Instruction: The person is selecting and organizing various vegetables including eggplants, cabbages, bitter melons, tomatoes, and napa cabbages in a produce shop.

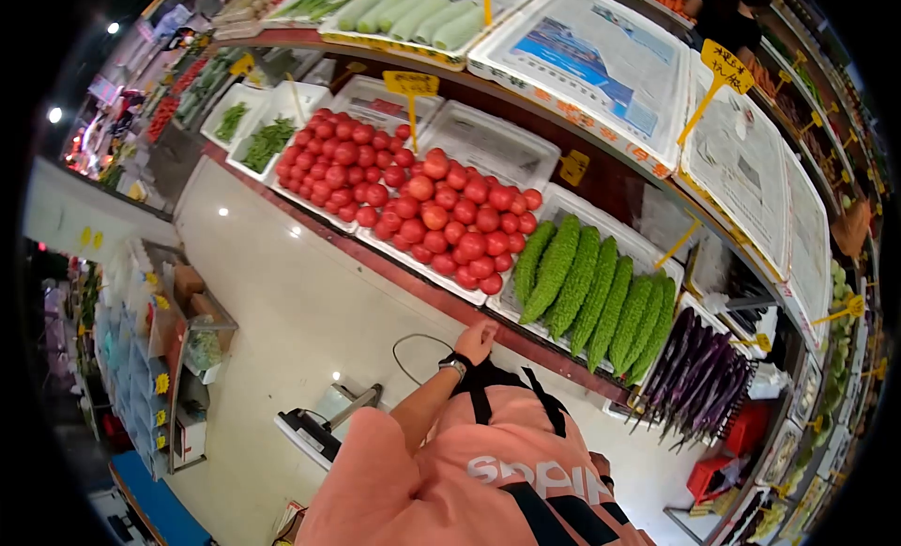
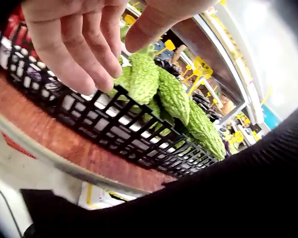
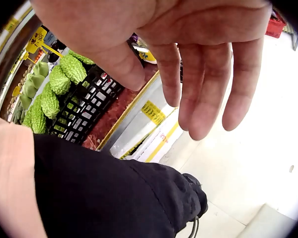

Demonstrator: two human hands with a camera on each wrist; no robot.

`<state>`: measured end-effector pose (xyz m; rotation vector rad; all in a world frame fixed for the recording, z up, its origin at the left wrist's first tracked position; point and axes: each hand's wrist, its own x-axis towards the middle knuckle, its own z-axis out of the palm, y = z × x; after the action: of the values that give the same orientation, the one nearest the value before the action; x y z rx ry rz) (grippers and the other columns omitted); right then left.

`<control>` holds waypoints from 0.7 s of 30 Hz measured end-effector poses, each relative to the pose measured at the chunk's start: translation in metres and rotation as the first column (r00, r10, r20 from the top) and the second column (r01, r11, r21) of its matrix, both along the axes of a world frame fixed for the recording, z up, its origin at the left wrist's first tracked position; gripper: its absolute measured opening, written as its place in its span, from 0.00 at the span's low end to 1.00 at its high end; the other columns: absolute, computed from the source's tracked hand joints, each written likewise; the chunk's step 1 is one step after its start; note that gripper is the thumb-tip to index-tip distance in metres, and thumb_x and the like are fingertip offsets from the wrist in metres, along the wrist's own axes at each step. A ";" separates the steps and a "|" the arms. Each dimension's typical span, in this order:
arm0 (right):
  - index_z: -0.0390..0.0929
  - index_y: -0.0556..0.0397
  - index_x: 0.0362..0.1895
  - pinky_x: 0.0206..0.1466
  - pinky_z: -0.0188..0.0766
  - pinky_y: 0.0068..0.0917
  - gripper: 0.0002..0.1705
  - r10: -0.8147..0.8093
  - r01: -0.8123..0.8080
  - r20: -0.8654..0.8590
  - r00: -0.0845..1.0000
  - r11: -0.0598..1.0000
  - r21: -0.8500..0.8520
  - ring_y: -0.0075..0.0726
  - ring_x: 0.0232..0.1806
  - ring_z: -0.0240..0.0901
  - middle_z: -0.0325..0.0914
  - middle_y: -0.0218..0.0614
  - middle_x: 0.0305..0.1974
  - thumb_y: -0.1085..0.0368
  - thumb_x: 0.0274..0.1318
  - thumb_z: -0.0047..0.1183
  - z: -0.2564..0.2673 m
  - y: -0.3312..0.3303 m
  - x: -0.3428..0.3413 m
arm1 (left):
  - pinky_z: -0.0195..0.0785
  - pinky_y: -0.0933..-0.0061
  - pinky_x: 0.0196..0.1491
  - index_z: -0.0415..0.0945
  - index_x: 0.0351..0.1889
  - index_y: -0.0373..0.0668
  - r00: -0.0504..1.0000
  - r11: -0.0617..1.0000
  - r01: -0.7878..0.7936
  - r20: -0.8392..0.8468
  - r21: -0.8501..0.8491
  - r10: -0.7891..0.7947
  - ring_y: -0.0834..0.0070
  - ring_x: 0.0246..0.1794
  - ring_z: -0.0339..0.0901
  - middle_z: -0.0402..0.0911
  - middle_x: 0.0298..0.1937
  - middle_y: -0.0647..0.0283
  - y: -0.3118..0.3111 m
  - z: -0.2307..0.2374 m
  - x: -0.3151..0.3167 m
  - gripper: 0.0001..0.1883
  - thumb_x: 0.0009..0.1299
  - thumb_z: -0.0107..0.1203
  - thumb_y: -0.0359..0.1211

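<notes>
In the head view the left hand (image 1: 477, 341), a watch at its wrist, is beside the stall's front edge below the bitter melons (image 1: 593, 292). The left wrist view shows that hand (image 2: 84, 37) with fingers loosely bent and nothing held, in front of bitter melons (image 2: 174, 96) in a black basket (image 2: 114, 126); whether it touches them I cannot tell. My right hand (image 1: 601, 463) hangs at the body's side, mostly hidden by the shirt. In the right wrist view the right hand (image 3: 188, 44) has relaxed, hanging fingers and holds nothing; bitter melons (image 3: 59, 79) lie beyond.
Tomatoes (image 1: 450, 217) lie left of the bitter melons and long eggplants (image 1: 696, 372) to the right. Foam boxes (image 1: 587, 62) cover the upper shelf. A scale-like device (image 1: 314, 433) stands behind the left arm, and a red crate (image 1: 709, 476) is at the lower right.
</notes>
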<state>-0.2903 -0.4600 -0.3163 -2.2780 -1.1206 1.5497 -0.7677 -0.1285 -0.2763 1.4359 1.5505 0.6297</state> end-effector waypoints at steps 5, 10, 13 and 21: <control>0.70 0.51 0.52 0.34 0.75 0.41 0.20 -0.551 0.512 -0.113 0.827 0.820 -0.255 0.45 0.35 0.78 0.79 0.44 0.37 0.54 0.60 0.45 0.004 0.050 -0.008 | 0.74 0.63 0.41 0.76 0.44 0.44 0.966 0.970 -0.235 -0.123 -0.061 0.227 0.59 0.37 0.81 0.82 0.34 0.55 -0.083 -0.034 -0.055 0.11 0.66 0.53 0.36; 0.70 0.51 0.51 0.31 0.75 0.38 0.18 -0.362 0.342 -0.216 0.907 0.931 -0.126 0.42 0.30 0.79 0.79 0.42 0.35 0.54 0.63 0.46 -0.032 0.088 -0.022 | 0.74 0.70 0.40 0.77 0.44 0.41 0.910 0.895 -0.413 -0.033 -0.169 0.413 0.69 0.34 0.82 0.83 0.35 0.58 -0.148 -0.018 -0.105 0.10 0.67 0.53 0.33; 0.72 0.50 0.48 0.29 0.74 0.33 0.15 -0.202 0.194 -0.212 0.956 0.979 -0.057 0.38 0.29 0.79 0.80 0.42 0.35 0.58 0.62 0.45 -0.050 0.103 -0.045 | 0.74 0.75 0.38 0.76 0.44 0.37 0.830 0.817 -0.543 0.026 -0.196 0.558 0.74 0.34 0.81 0.83 0.34 0.61 -0.174 0.017 -0.120 0.09 0.68 0.52 0.29; 0.74 0.51 0.46 0.28 0.72 0.27 0.12 -0.052 0.072 -0.220 0.974 0.994 0.081 0.32 0.27 0.78 0.81 0.40 0.33 0.62 0.61 0.46 -0.011 0.163 -0.122 | 0.74 0.65 0.42 0.73 0.53 0.41 0.428 0.497 -0.628 0.267 -0.600 0.863 0.67 0.43 0.80 0.80 0.46 0.59 -0.183 0.004 -0.176 0.17 0.67 0.52 0.34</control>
<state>-0.4119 -0.2965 -0.3277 -2.0094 -1.0281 1.6429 -0.9437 -0.3116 -0.2724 0.0554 1.6682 1.0529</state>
